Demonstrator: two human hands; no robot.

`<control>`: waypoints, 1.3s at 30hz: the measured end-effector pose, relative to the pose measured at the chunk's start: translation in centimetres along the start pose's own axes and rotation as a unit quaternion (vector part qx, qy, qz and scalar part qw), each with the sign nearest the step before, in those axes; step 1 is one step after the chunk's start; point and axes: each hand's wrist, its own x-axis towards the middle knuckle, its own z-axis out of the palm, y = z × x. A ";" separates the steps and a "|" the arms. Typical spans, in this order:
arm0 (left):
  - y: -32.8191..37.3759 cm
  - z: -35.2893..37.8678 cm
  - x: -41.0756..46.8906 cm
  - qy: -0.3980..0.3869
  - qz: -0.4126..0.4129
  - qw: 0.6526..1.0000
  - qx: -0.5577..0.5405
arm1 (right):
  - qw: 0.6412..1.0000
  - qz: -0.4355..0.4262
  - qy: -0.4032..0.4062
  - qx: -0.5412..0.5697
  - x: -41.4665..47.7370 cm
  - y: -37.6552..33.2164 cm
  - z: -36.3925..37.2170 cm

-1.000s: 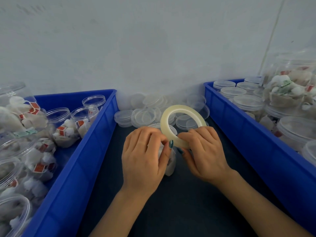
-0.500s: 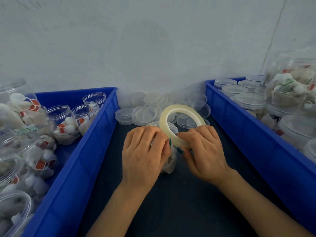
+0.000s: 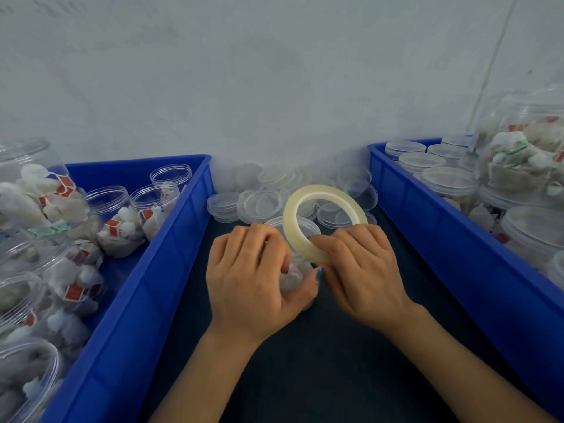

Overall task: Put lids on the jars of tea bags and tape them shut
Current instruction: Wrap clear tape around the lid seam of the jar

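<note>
The small clear plastic jar of tea bags (image 3: 293,271), lid on, is stood on the dark desk (image 3: 335,361) and gripped by the curled fingers of the left hand (image 3: 253,279). A pale translucent roll of tape (image 3: 288,222) is pinched between the fingers of the right hand (image 3: 360,270) and held tilted over the jar's top.

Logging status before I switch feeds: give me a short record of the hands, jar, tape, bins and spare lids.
left hand: grips the jar
right hand: holds the tape roll against the jar
jar: on the dark mat between the bins, lid seems on
left bin: open jars of tea bags
right bin: lidded jars
spare lids: piled by the wall
</note>
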 end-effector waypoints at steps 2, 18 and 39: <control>0.0 0.0 0.1 -0.010 -0.002 1.000 0.004 | 1.000 -0.006 0.002 0.001 -0.1 0.0 -0.1; 0.4 -1.2 0.5 0.005 0.156 0.984 0.090 | 0.987 -0.054 0.030 -0.151 -1.2 4.0 -0.8; -1.4 -4.4 -2.8 -0.083 0.037 0.993 0.074 | 0.989 0.088 0.019 -0.117 -2.9 6.1 -0.2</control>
